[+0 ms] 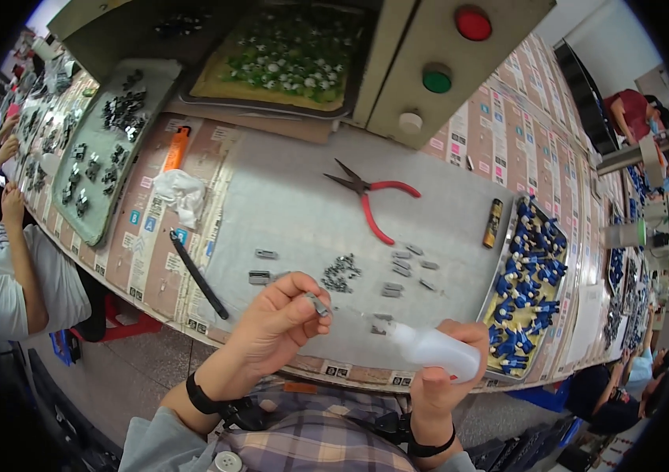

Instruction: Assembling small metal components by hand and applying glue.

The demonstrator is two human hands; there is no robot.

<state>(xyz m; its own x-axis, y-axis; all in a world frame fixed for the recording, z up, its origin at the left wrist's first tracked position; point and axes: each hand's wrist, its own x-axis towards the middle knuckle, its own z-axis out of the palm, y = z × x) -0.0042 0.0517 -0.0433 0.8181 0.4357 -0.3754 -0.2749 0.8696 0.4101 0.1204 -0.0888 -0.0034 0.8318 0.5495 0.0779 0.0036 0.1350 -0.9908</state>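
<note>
My left hand [271, 326] pinches a small grey rectangular part [318, 304] between thumb and fingertips. In my right hand [438, 397] is a white squeeze bottle [443, 352], tilted on its side, its thin nozzle aimed left at that part. Whether the nozzle tip touches it I cannot tell. Beyond the hands lies a heap of tiny dark metal pieces [340, 273]. Similar grey parts [401, 265] are scattered to its right, others [265, 254] to its left, and one [382, 322] by the nozzle. Farther off rest pliers [361, 187] with red handles, jaws apart.
A tray of blue-and-yellow pieces [525, 291] and a dark cylinder [493, 223] stand right. Leftward are a black stick-like tool [198, 275], crumpled white cloth [183, 197], orange-handled tool [178, 149] and parts tray [98, 212]. A machine [429, 110] rises behind. People sit both sides.
</note>
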